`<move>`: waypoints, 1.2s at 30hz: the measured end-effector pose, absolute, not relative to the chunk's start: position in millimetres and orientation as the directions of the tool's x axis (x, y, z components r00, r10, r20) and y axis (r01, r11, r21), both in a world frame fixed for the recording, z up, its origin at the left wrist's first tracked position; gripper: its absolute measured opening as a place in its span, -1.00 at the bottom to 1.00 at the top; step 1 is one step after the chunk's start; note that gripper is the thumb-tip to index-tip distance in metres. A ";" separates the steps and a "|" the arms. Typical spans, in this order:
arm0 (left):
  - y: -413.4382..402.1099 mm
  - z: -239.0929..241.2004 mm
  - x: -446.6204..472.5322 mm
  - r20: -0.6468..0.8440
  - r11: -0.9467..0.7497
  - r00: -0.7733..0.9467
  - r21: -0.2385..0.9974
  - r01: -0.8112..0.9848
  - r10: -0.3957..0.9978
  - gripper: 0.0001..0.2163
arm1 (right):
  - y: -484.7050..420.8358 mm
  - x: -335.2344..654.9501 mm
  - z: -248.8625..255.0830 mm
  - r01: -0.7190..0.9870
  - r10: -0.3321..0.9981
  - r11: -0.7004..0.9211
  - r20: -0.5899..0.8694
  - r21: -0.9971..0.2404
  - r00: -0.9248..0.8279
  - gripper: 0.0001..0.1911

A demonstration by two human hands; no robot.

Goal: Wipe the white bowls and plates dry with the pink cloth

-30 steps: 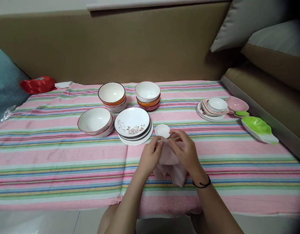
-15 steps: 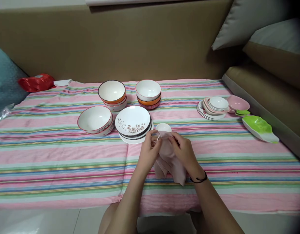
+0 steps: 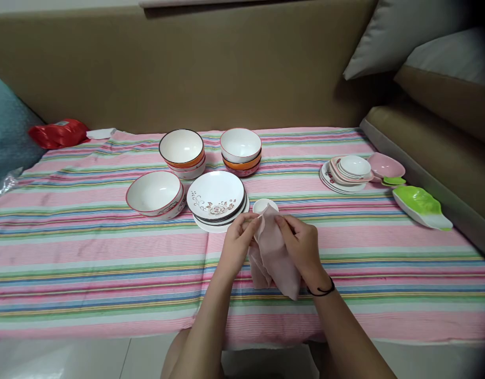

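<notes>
A dusty-pink cloth [image 3: 274, 247] hangs between my hands, above the striped bed cover. My right hand [image 3: 302, 245] is closed on the cloth, thumb on its near face. Closed at the cloth's left edge, my left hand [image 3: 239, 239] grips what looks like a small white dish [image 3: 255, 238]; only a thin pale edge shows, the rest hidden by cloth and fingers. Just beyond my fingertips stands a small white bowl [image 3: 262, 204], partly covered by the cloth's raised corner. Left of it is a stack of plates [image 3: 214, 192], the top one with a brown flower pattern.
Stacked bowls stand at the back [image 3: 181, 147], [image 3: 241, 145] and left [image 3: 153, 193]. To the right are stacked small dishes [image 3: 355, 166], a pink dish [image 3: 386, 166] and a green leaf-shaped dish [image 3: 420, 205]. A red package [image 3: 60, 134] lies far left.
The cloth's top corner now stands up higher and covers the white edge by my left fingers. My right hand has shifted its grip slightly; both hands stay in the same place.
</notes>
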State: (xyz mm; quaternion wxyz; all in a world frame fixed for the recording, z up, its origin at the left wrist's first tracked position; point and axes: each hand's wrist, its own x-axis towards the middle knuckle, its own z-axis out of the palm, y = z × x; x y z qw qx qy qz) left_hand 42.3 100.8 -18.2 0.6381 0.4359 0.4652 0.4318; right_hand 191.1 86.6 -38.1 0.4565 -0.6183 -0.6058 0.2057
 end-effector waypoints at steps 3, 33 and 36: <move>101.7 -20.2 40.6 -0.171 0.191 0.160 0.974 -0.121 0.972 -0.72 | 85.2 190.6 -37.6 0.591 0.941 0.134 0.290 -0.796 0.177 -0.66; 103.5 -19.8 35.0 -0.043 0.064 0.198 0.993 -0.100 0.979 -0.71 | 90.2 186.8 -49.4 0.475 0.833 0.243 0.432 -0.846 0.345 -0.76; 102.9 -19.8 35.1 -0.063 0.067 0.281 0.998 -0.005 0.958 -0.73 | 89.0 188.1 -48.0 0.442 0.819 0.244 0.428 -0.863 0.383 -0.78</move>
